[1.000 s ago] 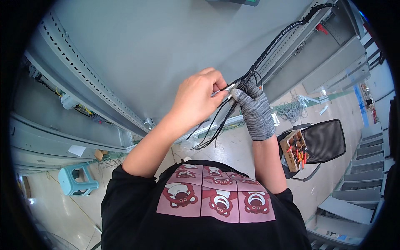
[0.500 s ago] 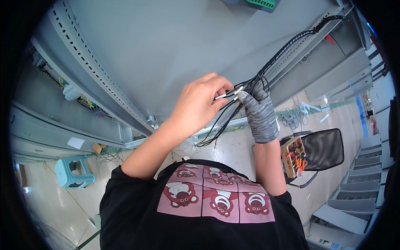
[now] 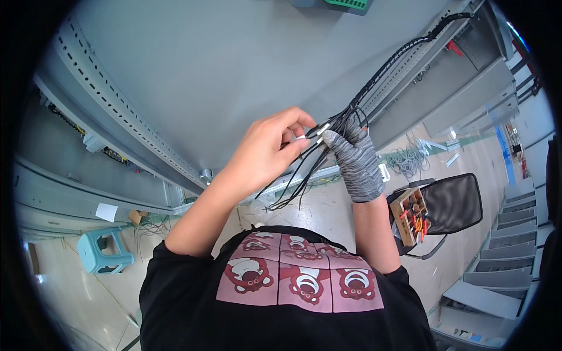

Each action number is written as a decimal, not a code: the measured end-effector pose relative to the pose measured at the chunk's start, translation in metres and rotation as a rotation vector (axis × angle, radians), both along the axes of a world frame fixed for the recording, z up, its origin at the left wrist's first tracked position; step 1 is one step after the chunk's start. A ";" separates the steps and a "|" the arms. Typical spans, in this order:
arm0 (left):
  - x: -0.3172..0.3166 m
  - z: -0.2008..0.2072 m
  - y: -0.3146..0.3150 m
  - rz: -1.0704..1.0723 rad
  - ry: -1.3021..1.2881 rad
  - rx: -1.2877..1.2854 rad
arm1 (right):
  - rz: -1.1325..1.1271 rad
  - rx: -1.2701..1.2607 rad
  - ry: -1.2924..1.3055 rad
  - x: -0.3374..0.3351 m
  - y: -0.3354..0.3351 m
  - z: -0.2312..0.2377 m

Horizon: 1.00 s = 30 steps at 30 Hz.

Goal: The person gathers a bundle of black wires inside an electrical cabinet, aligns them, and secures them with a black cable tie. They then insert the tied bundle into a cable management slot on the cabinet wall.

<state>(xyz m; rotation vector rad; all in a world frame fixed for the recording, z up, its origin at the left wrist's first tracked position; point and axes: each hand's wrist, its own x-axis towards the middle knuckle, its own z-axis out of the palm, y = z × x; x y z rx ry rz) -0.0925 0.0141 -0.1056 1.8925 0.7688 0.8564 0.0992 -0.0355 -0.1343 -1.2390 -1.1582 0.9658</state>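
A bundle of black wires (image 3: 383, 65) runs down from the upper right and fans out into loose ends below my hands. My right hand (image 3: 358, 157), in a grey knitted glove, is closed around the bundle where the wires spread apart. Bare, my left hand (image 3: 270, 148) pinches one or more of the black wires between thumb and fingers, just left of the glove. White marker sleeves (image 3: 322, 130) sit on some wires between the two hands. Several loose wire ends (image 3: 285, 202) hang below. Exactly how many wires the left fingers hold is hidden.
A grey cabinet panel (image 3: 234, 64) fills the space ahead, with a perforated rail (image 3: 111, 96) at left. A turquoise stool (image 3: 104, 250) stands lower left. At right, a wooden tool box (image 3: 411, 216) rests on a black chair (image 3: 453, 205); coiled wire (image 3: 408, 162) lies on the floor.
The view has shifted slightly, so the cabinet and wires appear a little further left. Both hands keep their hold, and the left fingers remain at the marked wires.
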 end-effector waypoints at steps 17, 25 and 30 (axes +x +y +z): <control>0.026 -0.025 0.036 -0.300 -0.120 0.207 | 0.047 0.025 0.029 0.016 -0.005 0.004; 0.059 -0.014 0.053 -0.459 -0.245 -0.240 | -0.028 0.039 0.148 0.004 -0.015 0.006; 0.058 -0.010 0.051 -0.481 -0.247 -0.301 | 0.034 -0.052 0.156 0.014 -0.013 -0.003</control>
